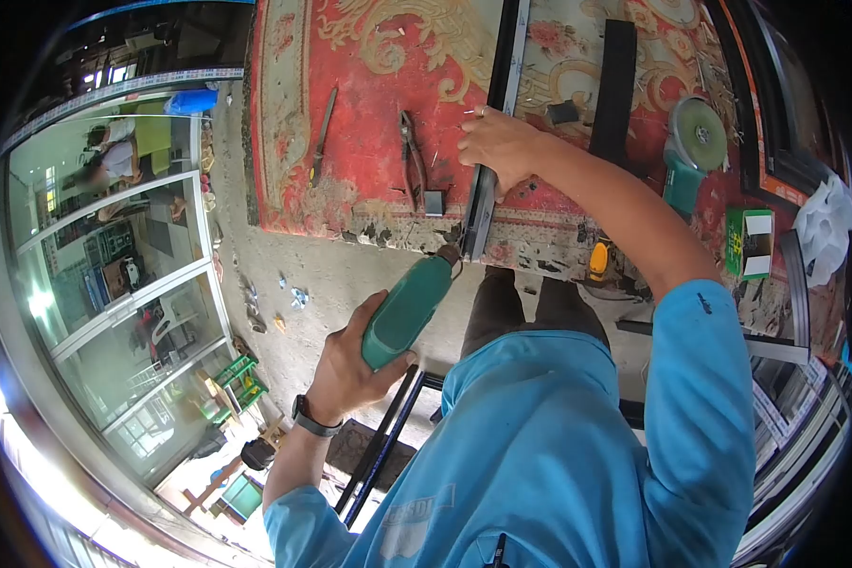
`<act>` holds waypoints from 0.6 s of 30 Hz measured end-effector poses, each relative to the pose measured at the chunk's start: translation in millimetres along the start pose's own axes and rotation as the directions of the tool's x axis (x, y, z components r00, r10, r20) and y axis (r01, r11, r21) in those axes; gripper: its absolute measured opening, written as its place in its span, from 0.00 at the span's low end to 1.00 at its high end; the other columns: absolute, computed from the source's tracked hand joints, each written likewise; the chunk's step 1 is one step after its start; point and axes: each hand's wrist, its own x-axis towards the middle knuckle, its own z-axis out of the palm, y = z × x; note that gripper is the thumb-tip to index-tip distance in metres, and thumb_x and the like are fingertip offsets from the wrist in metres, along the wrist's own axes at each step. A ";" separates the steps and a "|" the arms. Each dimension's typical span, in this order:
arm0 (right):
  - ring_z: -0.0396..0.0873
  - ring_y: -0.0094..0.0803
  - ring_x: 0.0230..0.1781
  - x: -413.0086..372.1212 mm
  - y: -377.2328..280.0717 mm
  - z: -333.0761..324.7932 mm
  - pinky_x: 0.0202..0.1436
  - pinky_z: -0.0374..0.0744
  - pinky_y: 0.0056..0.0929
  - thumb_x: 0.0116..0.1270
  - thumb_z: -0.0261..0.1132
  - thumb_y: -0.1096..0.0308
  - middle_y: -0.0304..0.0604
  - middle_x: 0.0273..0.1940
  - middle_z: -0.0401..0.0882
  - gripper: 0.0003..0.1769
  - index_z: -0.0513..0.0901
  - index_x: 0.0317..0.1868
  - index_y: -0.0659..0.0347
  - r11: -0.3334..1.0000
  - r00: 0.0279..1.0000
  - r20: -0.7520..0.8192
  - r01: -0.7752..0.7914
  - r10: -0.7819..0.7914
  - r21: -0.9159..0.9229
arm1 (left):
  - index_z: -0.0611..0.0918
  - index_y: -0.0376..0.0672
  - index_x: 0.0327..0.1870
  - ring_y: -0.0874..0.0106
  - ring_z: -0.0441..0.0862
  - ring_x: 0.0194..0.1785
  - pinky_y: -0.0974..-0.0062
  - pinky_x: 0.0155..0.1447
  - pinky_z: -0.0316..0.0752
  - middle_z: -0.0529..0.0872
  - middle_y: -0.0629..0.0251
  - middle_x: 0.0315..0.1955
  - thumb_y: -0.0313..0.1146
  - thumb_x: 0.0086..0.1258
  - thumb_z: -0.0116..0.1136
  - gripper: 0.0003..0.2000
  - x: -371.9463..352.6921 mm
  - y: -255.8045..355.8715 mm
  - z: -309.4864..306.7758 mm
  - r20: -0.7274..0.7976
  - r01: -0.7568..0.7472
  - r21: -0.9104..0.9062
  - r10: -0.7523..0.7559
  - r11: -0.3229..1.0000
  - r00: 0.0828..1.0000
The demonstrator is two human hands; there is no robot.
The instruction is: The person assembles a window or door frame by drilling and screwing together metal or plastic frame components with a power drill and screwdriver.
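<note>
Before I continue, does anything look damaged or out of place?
Yes: the red carpet is ragged along its near edge, with dark worn patches beside the black bar under the right hand. Small crumpled scraps also litter the floor.

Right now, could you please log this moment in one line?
left hand: holding green handheld tool | right hand: on long black profile | surface: red patterned carpet

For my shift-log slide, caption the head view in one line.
Left hand holds a green tool near the end of a dark bar; right hand rests on the bar.
</note>
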 end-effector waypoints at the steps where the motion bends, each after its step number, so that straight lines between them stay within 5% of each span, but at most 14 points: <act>1: 0.76 0.38 0.65 -0.5 -0.4 0.1 0.79 0.64 0.54 0.37 0.85 0.39 0.32 0.52 0.85 0.39 0.89 0.51 0.49 1.000 1.000 -0.009 0.003 -0.003 0.009 | 0.71 0.34 0.75 0.60 0.92 0.51 0.66 0.57 0.83 0.91 0.47 0.49 0.35 0.62 0.74 0.39 1.8 0.0 0.4 -0.005 -0.008 0.007 0.008 1.000 1.000; 6: 0.76 0.39 0.66 -2.2 -0.6 -3.8 0.79 0.63 0.56 0.38 0.85 0.40 0.34 0.52 0.85 0.39 0.89 0.51 0.50 1.000 1.000 -0.008 -0.001 0.002 0.030 | 0.71 0.34 0.74 0.58 0.92 0.51 0.65 0.57 0.83 0.91 0.46 0.49 0.35 0.62 0.75 0.39 8.7 -0.1 -0.5 0.003 -0.020 0.015 0.020 1.000 1.000; 9: 0.77 0.37 0.60 -1.7 2.7 5.9 0.71 0.68 0.49 0.37 0.84 0.43 0.33 0.45 0.84 0.32 0.88 0.42 0.50 0.999 0.991 -0.131 0.043 -0.041 0.020 | 0.71 0.35 0.75 0.56 0.92 0.51 0.64 0.57 0.84 0.91 0.45 0.49 0.35 0.62 0.75 0.39 13.5 -0.9 0.2 -0.004 -0.035 0.040 0.036 0.999 0.999; 18: 0.74 0.38 0.67 1.5 4.0 9.5 0.76 0.65 0.50 0.37 0.85 0.42 0.35 0.49 0.84 0.36 0.88 0.46 0.49 0.998 0.995 -0.091 0.043 -0.039 0.040 | 0.70 0.38 0.75 0.44 0.90 0.51 0.56 0.54 0.87 0.89 0.39 0.49 0.37 0.61 0.75 0.40 18.2 -31.5 13.5 -0.052 -0.117 0.079 0.122 0.990 0.991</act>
